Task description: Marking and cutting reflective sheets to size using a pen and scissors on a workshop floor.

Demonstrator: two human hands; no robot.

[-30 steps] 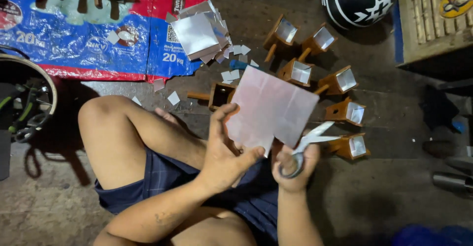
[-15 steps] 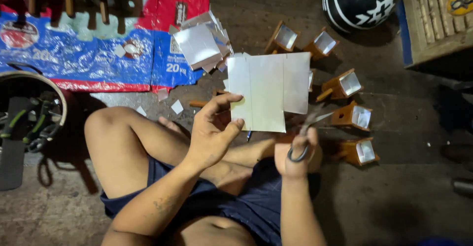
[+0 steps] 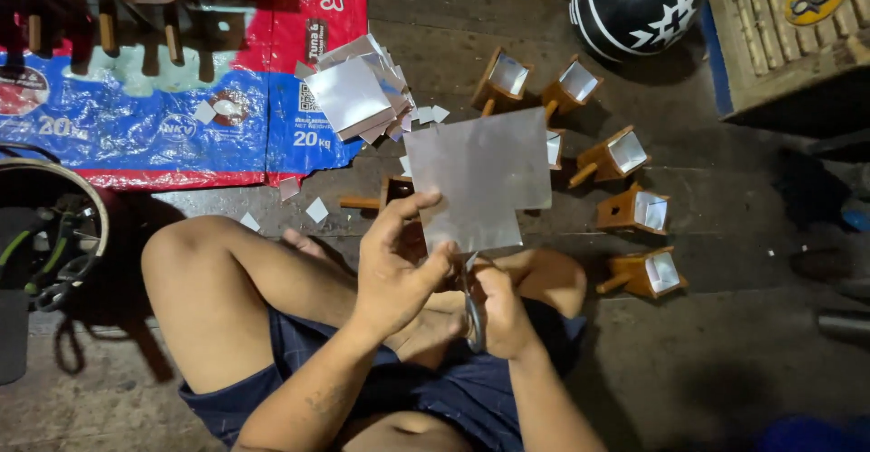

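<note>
Head view: your left hand (image 3: pixel 391 271) pinches the silver sheet (image 3: pixel 478 178) at its lower left edge, held above your lap. Your right hand (image 3: pixel 501 312) curls around scissors (image 3: pixel 472 305) at the sheet's bottom edge; wooden boxes (image 3: pixel 634 207) lie beyond.

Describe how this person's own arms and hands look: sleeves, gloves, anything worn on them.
Both arms are bare to the edge of the frame, no sleeves showing. The left hand and right hand are ungloved, with no rings, watch or bracelet visible. A faint dark mark shows on the left forearm; too small to tell what it is.
</note>
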